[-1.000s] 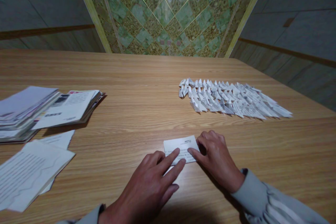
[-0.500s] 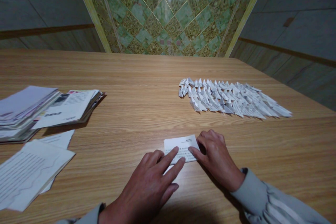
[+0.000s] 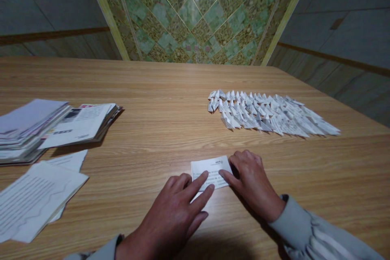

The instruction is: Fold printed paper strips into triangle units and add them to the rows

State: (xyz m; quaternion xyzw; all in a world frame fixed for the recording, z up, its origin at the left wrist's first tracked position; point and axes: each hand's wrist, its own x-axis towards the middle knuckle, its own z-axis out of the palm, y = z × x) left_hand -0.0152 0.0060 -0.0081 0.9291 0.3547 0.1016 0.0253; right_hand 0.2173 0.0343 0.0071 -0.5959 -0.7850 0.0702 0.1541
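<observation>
A small folded piece of printed paper (image 3: pixel 210 166) lies flat on the wooden table between my hands. Two fingertips of my left hand (image 3: pixel 179 207) rest on its left and lower part, the fingers spread. At its right edge is my right hand (image 3: pixel 251 180), with the thumb on top of the paper and the other fingers curled beside the edge, so the paper is pinched there. The tips of those curled fingers are hidden.
Rows of folded paper pieces (image 3: pixel 258 113) stand at the right back of the wooden table (image 3: pixel 158 101). Stacks of papers and booklets (image 3: pixel 82 126) lie at the left, with loose lined sheets (image 3: pixel 39 199) in front of them. A tiled wall (image 3: pixel 195 16) rises behind.
</observation>
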